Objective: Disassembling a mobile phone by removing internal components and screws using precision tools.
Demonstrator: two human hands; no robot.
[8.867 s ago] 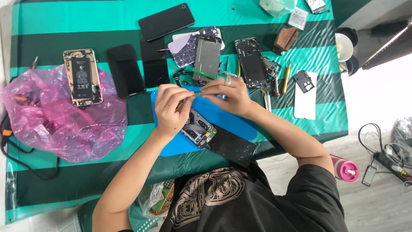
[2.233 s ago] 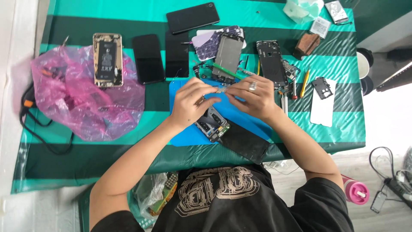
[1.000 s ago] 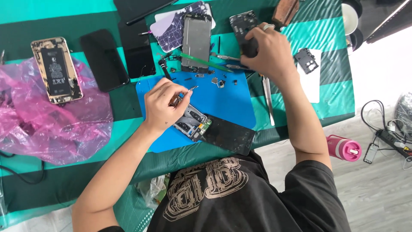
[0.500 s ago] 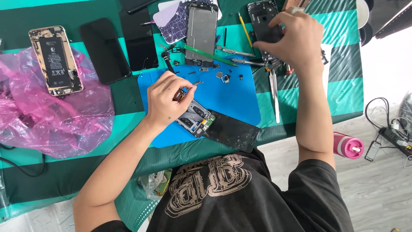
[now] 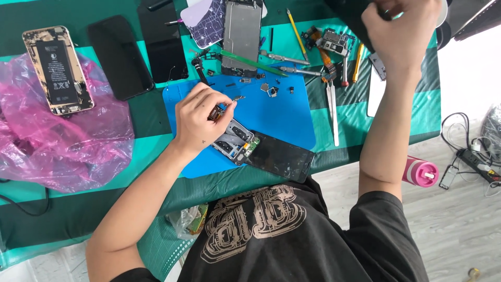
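Left hand (image 5: 198, 119) is curled tight, fingertips pinching a small dark tool whose thin metal tip (image 5: 237, 98) pokes out to its right, and it sits right over the opened phone (image 5: 237, 142) on the blue mat (image 5: 292, 112). The phone's dark screen half (image 5: 282, 156) runs past the mat's near edge, right up to the table's lip, close against the person's black shirt. Bare blue mat lies open just right of the left hand, with a few tiny loose parts (image 5: 271, 90) beyond it. Up at the top edge, the right hand (image 5: 399, 31) is raised and closed around something dark, but the frame cuts it off and I cannot tell what it grips. Below that hand, tweezers (image 5: 332, 112) and a cluster of screwdrivers crowd the striped cloth. Far left of the left hand, a gold phone back with its battery exposed (image 5: 57, 70) rests on crumpled pink plastic (image 5: 62, 141).
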